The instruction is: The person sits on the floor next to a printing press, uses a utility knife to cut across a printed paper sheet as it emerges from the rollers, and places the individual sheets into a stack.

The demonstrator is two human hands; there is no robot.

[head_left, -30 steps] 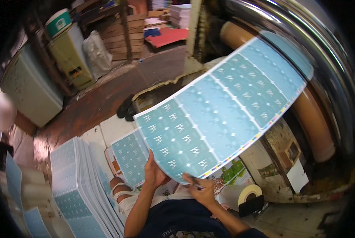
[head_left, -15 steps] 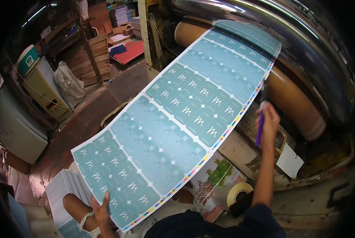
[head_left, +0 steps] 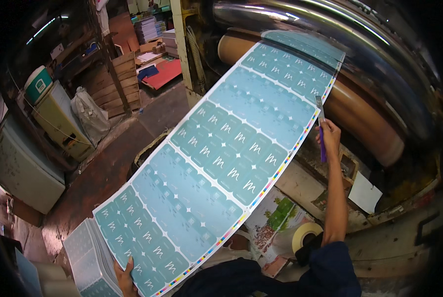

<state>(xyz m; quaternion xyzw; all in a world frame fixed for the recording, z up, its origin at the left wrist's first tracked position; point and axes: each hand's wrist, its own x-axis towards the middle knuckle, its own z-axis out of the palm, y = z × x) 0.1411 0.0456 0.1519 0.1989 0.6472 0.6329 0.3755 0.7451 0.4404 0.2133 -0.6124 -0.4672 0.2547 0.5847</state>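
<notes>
Head view: holding printed sheet [head_left: 216,161] in left hand [head_left: 126,279], purple-handled knife [head_left: 323,143] in right hand [head_left: 332,134]; now bringing blade [head_left: 318,102] over sheet's edge, apparently within working reach

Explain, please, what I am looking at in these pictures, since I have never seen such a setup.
There is no robot here, only a person's bare hands. A wide fisheye camera worn on the head looks down, so straight edges bend. The left hand grips the near edge of a long teal and pale-blue printed sheet, thumb on top. The right hand holds a purple-handled bladed tool by the sheet's right edge; whether it touches is hard to tell. The sheet stretches up to a shiny metal roller, with a brown roller below. A paper stack stands lower left.
</notes>
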